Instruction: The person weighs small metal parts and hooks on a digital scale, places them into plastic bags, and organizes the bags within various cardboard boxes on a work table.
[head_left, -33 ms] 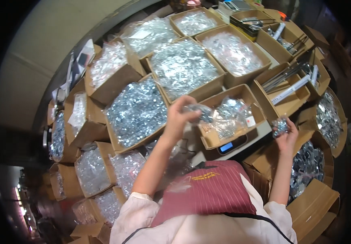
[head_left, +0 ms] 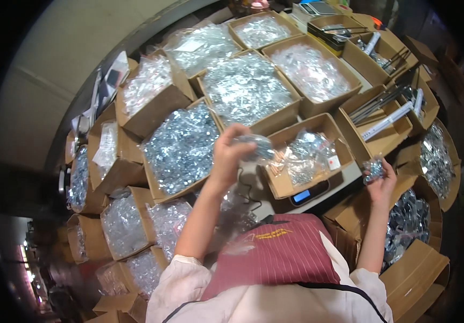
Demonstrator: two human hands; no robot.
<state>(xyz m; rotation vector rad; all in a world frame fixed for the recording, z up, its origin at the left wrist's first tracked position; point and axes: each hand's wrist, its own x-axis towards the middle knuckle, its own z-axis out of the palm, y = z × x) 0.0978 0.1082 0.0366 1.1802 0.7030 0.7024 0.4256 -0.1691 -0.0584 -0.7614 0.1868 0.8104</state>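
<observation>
Left hand [head_left: 227, 156]: fingers curled round clear bag of metal parts [head_left: 257, 148], just beside left side of open cardboard box [head_left: 292, 188] on digital scale [head_left: 311, 194]. Right hand [head_left: 383, 183]: fingers cupped round smaller bag of shiny pieces [head_left: 373, 169], right of that box.

Before the person, a box [head_left: 281, 189] with packets [head_left: 304, 153] in it sits on a scale [head_left: 318, 192]. The left fingers [head_left: 236, 130] hold a bag [head_left: 254, 149] at the box's left side; the right fingers [head_left: 388, 169] hold a second bag [head_left: 373, 170] to its right. Filled cartons [head_left: 279, 119] stand behind it and along the left. Behind and to the right, rods [head_left: 374, 105] lie in a tray [head_left: 356, 134].
</observation>
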